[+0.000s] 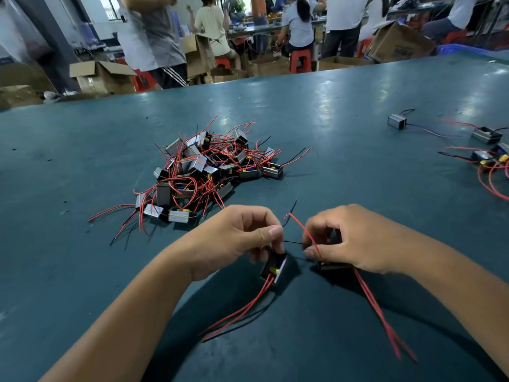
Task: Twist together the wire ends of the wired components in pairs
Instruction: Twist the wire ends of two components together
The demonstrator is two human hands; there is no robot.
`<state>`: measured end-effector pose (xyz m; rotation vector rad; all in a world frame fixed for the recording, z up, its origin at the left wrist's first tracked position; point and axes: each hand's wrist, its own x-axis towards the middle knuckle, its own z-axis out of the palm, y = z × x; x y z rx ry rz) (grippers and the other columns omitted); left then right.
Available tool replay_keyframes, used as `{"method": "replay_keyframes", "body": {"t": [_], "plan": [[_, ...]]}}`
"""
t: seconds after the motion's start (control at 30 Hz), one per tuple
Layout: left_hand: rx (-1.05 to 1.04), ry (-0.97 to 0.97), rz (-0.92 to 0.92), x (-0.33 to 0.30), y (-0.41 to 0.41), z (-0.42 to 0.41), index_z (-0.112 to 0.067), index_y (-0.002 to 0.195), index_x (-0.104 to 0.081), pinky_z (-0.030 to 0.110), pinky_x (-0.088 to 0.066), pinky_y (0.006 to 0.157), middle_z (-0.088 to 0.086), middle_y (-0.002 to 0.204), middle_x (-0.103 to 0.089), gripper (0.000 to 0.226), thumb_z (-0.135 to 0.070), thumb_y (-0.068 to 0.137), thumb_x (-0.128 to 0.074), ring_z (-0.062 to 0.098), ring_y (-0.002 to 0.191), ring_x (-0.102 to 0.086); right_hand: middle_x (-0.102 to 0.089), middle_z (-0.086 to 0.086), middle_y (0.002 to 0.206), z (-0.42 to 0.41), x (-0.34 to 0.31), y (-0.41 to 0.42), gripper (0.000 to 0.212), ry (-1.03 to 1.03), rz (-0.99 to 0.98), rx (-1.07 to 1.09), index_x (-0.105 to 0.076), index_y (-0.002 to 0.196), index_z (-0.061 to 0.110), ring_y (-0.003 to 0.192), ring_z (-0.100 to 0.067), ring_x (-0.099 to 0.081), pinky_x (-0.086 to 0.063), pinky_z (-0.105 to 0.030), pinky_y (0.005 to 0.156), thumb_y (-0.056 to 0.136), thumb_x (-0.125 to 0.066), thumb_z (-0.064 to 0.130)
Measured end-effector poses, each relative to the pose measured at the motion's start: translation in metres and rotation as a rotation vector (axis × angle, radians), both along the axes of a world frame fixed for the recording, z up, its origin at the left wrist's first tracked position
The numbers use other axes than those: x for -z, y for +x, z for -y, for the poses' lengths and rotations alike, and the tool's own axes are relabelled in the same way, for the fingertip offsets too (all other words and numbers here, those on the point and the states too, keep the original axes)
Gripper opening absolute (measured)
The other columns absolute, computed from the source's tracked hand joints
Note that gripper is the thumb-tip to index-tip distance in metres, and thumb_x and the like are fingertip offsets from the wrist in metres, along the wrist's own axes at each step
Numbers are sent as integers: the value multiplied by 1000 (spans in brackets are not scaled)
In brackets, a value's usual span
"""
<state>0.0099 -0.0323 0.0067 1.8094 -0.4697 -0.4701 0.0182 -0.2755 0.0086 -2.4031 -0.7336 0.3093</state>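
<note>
Near the pile (205,172), my left hand (242,235) and right hand (349,241) each pinch one component's black wire (293,242), two components' red leads trailing toward me.

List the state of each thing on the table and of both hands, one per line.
left hand: fingers pinch a black wire, component held beneath.
right hand: fingers pinch the same black wire, holding a second component.
black wire: stretched between the two hands.
left component: lifted, tilted, red wires trailing down.
right component: mostly hidden under the hand.
pile of components: heaped, wires tangled.
components at right: lying apart on the table.
</note>
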Motion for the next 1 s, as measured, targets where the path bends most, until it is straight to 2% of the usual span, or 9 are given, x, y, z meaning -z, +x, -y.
{"method": "replay_keyframes", "body": {"t": [0.13, 0.23, 0.47, 0.53, 0.6, 0.67, 0.73, 0.83, 1.0], "plan": [[-30, -76, -61, -2, 0, 0, -7, 92, -62, 25, -50, 60, 15, 88, -73, 18, -22, 99, -56, 18, 65, -63, -67, 14, 73, 0, -1, -3, 10, -53, 8, 34, -62, 81, 39, 64, -6, -60, -51, -27, 64, 85, -69, 34], [-45, -27, -88, -2, -1, 2, -6, 91, -59, 30, -49, 60, 16, 85, -74, 18, -16, 104, -51, 20, 63, -64, -66, 15, 73, -1, -1, -5, 15, -26, 29, 74, -60, 81, 36, 62, -4, -58, -48, -21, 61, 83, -67, 23], [-28, 69, -58, -3, -6, 14, -9, 85, -56, 32, -46, 56, 14, 70, -72, 20, -13, 104, -50, 24, 54, -59, -62, 15, 57, -14, 4, -5, 9, 233, 6, 274, -64, 83, 27, 46, -1, -49, -37, -12, 46, 92, -65, 25], [-46, 83, -37, -3, -6, 14, -8, 85, -55, 35, -46, 56, 13, 67, -71, 23, -20, 104, -51, 28, 55, -60, -69, 9, 64, -15, 2, -8, 13, 312, -39, 306, -65, 84, 25, 48, -1, -56, -37, -9, 45, 90, -63, 13], [-51, 94, -2, -2, -6, 15, -6, 88, -53, 34, -47, 55, 12, 68, -71, 24, -24, 103, -54, 28, 55, -59, -72, 0, 72, -17, 0, -10, 15, 416, -115, 324, -65, 87, 21, 53, -11, -67, -41, -11, 46, 90, -61, 7], [-53, 75, 32, -1, -5, 16, -5, 92, -56, 28, -46, 52, 9, 69, -71, 19, -20, 102, -56, 24, 52, -55, -72, -3, 73, -19, -1, -11, 12, 492, -161, 332, -65, 88, 18, 53, -17, -68, -46, -16, 48, 92, -60, 8], [-61, 28, 54, -1, -6, 18, -8, 94, -61, 23, -45, 50, 8, 66, -67, 14, -20, 101, -59, 23, 53, -51, -70, -3, 70, -22, -1, -12, 12, 521, -153, 320, -66, 87, 18, 52, -13, -61, -46, -19, 49, 95, -61, 12], [-66, -2, 97, -2, -7, 19, -8, 94, -67, 21, -43, 48, 8, 64, -63, 15, -22, 99, -61, 24, 56, -50, -68, -1, 64, -26, 0, -15, 13, 530, -136, 306, -67, 85, 19, 51, -8, -52, -39, -17, 48, 96, -62, 18], [-91, 14, 117, -2, -6, 19, -7, 87, -61, 19, -37, 47, 3, 65, -65, 13, -10, 100, -59, 13, 49, -44, -54, 8, 51, -30, 2, -15, 13, 621, -154, 356, -66, 83, 13, 43, -3, -44, -33, -11, 42, 95, -61, 14]]}}
